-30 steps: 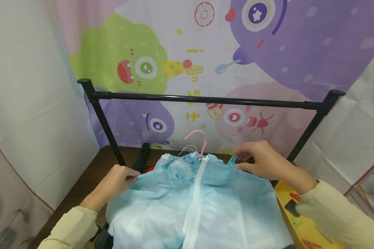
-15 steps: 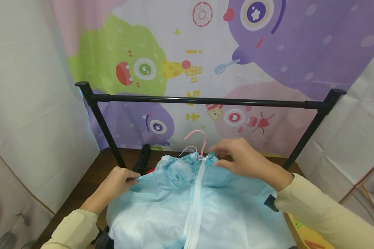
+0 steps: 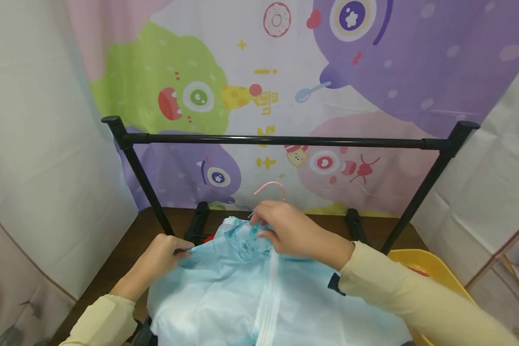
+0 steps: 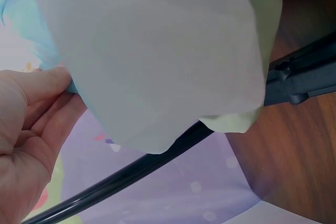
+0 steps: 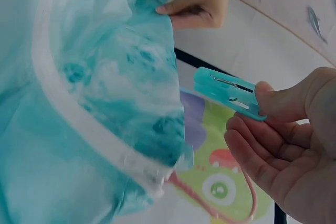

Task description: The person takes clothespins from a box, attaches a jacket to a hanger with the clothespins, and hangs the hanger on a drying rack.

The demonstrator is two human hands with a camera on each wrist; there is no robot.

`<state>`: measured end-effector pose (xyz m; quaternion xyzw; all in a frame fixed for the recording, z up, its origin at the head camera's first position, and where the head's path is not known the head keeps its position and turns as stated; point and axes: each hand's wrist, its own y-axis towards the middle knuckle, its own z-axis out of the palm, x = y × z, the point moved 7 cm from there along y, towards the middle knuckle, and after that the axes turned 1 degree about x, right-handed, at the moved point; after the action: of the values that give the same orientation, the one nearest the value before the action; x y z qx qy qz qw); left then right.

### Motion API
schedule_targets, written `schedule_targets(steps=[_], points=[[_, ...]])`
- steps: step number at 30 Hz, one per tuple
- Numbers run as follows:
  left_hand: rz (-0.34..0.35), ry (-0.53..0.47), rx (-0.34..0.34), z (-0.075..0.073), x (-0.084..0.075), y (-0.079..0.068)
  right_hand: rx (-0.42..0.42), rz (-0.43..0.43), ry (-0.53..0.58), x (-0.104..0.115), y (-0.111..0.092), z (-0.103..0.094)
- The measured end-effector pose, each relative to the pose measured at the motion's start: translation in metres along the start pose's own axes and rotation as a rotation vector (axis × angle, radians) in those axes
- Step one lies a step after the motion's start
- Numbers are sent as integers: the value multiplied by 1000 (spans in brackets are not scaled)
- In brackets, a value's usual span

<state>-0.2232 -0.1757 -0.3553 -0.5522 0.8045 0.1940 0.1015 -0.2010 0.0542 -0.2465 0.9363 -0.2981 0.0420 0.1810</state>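
Observation:
A light blue and white zip-up jacket (image 3: pixel 216 283) hangs on a pink hanger, whose hook (image 3: pixel 270 183) rises above the collar. My left hand (image 3: pixel 166 254) pinches the jacket's shoulder edge between thumb and fingers; the left wrist view shows this pinch at its left side. In my right hand (image 5: pixel 294 135) a turquoise plastic clothespin (image 5: pixel 228 93) is pinched between thumb and fingers, apart from the fabric beside the collar. From the head view, the right hand hovers over the collar and covers part of the zip top and hanger.
A black garment rack with a horizontal bar (image 3: pixel 285 140) stands behind the jacket on a brown wooden surface (image 3: pixel 121 254). At the right sits a yellow bin (image 3: pixel 432 269), partly behind my sleeve. A cartoon curtain (image 3: pixel 372 86) hangs at the back.
My right hand has carried the clothespin leftward, from the jacket's right shoulder across the zip to the collar. The left hand keeps its pinch on the other shoulder.

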Motion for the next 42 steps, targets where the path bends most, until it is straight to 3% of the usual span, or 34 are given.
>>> schedule_targets(steps=[9, 16, 29, 42], points=[[34, -8, -10, 3, -1, -3, -65, -99, -22, 16, 9, 12], [52, 12, -29, 0, -1, -3, -104, -159, -6, 22, 28, 20], [57, 39, -47, 2, -2, -5, 137, 30, -4, 16, 61, 56], [113, 70, -55, -8, -8, 1, 138, 42, -41, 18, 70, 59]])
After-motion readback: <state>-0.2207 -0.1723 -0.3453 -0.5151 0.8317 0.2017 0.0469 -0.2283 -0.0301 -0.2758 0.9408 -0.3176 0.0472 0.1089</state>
